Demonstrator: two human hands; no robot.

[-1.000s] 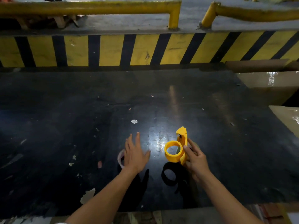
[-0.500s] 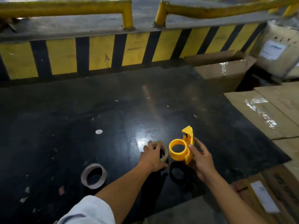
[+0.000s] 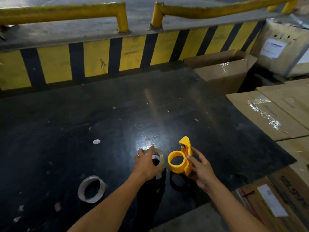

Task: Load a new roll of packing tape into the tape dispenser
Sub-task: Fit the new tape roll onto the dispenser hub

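— While the black table [image 3: 100, 114] fills the view, what's on it?
— A spare roll [image 3: 91, 189] near the front.
— And the hands?
— The right hand [image 3: 201, 169] grips the yellow dispenser [image 3: 181, 159]; the left hand [image 3: 147, 164] curls its fingers round the tape roll [image 3: 159, 157] just beside it.

Warehouse dock, hazard-striped barrier [image 3: 130, 54] (yellow-black), taped cartons [image 3: 270, 113]

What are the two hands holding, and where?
Left hand grips the tape roll by its rim; right hand holds the yellow dispenser by its flat side.
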